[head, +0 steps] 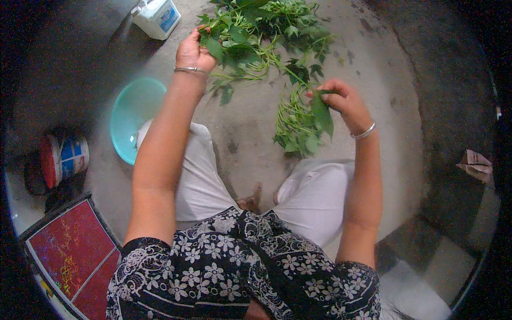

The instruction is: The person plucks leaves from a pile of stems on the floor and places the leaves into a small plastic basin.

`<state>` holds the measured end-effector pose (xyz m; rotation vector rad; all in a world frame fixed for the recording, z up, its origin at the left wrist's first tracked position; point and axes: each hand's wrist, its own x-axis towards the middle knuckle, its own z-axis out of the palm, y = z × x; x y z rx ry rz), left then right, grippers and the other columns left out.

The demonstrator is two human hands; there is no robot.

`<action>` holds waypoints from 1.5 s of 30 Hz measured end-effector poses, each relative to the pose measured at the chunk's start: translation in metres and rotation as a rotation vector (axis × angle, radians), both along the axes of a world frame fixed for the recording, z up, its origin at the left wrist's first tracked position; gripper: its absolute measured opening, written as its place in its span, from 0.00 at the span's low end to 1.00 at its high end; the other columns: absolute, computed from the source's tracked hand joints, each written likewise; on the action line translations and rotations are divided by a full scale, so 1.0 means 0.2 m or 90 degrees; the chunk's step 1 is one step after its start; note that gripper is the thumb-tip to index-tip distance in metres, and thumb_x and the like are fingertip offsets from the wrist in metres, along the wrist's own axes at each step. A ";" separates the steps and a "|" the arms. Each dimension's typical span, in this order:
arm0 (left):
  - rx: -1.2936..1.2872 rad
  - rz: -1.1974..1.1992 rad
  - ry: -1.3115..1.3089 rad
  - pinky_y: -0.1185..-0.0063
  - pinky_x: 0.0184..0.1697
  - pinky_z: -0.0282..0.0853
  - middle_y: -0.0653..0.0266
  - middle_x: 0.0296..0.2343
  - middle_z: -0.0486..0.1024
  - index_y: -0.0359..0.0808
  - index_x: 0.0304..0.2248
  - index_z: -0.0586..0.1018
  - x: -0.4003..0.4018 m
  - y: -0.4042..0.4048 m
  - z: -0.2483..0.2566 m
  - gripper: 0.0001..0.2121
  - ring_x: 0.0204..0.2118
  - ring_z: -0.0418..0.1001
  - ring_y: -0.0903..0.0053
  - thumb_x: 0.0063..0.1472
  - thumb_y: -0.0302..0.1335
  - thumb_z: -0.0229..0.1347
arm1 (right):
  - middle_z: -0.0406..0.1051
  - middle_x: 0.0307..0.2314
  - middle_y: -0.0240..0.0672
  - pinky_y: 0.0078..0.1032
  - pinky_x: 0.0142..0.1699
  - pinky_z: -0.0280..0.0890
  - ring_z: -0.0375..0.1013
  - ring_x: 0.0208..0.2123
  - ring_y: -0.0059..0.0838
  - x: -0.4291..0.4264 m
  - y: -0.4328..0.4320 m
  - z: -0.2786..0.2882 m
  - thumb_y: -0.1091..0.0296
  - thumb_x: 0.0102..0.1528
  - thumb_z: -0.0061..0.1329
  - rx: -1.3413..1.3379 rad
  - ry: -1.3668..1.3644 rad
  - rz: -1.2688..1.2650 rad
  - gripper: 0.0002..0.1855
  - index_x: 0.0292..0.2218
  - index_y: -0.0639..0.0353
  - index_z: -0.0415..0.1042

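A large heap of leafy green stems (256, 36) lies on the concrete floor at the top of the view. My left hand (196, 50) is at the heap's left edge, its fingers closed around a leafy stem; leaves partly hide the fingertips. On the right, my right hand (340, 98) pinches a green leaf (322, 116) between thumb and fingers. Below and left of that hand, a smaller bunch of leafy stems (294, 128) rests on the floor between the hands and my knees. A long stem runs from the heap towards my right hand.
A turquoise plastic basin (122, 120) stands by my left knee, partly hidden by my forearm. A white plastic jerrycan (158, 20) is at the top left. A red, white and blue bucket (66, 158) and a dark red mat (76, 244) are at the left.
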<state>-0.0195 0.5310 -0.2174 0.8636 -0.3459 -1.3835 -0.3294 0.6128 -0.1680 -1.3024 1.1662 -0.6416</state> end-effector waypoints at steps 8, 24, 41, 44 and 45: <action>-0.059 -0.011 0.140 0.72 0.38 0.62 0.59 0.25 0.68 0.35 0.29 0.61 0.05 0.03 0.05 0.07 0.32 0.66 0.68 0.57 0.29 0.34 | 0.65 0.24 0.27 0.12 0.30 0.56 0.60 0.24 0.14 -0.11 -0.01 -0.09 0.74 0.42 0.41 0.013 0.127 0.099 0.03 0.24 0.62 0.63; 0.056 -0.323 -0.443 0.86 0.15 0.59 0.71 0.19 0.68 0.35 0.27 0.72 -0.35 0.35 0.09 0.07 0.19 0.63 0.88 0.47 0.28 0.50 | 0.68 0.28 0.31 0.15 0.35 0.59 0.64 0.27 0.16 0.11 0.09 -0.01 0.79 0.42 0.40 -0.199 -0.005 0.046 0.04 0.25 0.64 0.63; -0.484 -0.373 -0.952 0.76 0.29 0.62 0.61 0.24 0.64 0.39 0.29 0.70 -0.42 0.32 0.06 0.08 0.28 0.64 0.68 0.46 0.28 0.51 | 0.64 0.31 0.40 0.24 0.37 0.62 0.66 0.32 0.30 0.05 0.03 0.00 0.80 0.42 0.37 -0.147 -0.144 -0.010 0.04 0.25 0.63 0.59; -0.492 -0.377 -0.918 0.77 0.28 0.60 0.61 0.22 0.65 0.37 0.29 0.70 -0.41 0.31 0.03 0.08 0.25 0.64 0.69 0.48 0.29 0.50 | 0.64 0.33 0.42 0.25 0.38 0.62 0.66 0.35 0.32 0.07 0.03 0.04 0.82 0.41 0.36 -0.097 -0.216 -0.017 0.05 0.25 0.62 0.59; -0.488 -0.369 -0.837 0.78 0.26 0.61 0.62 0.21 0.66 0.36 0.28 0.70 -0.42 0.30 0.02 0.08 0.23 0.64 0.72 0.48 0.30 0.49 | 0.63 0.35 0.45 0.27 0.39 0.62 0.66 0.35 0.34 0.07 0.03 0.06 0.83 0.41 0.35 -0.065 -0.224 -0.011 0.05 0.24 0.63 0.58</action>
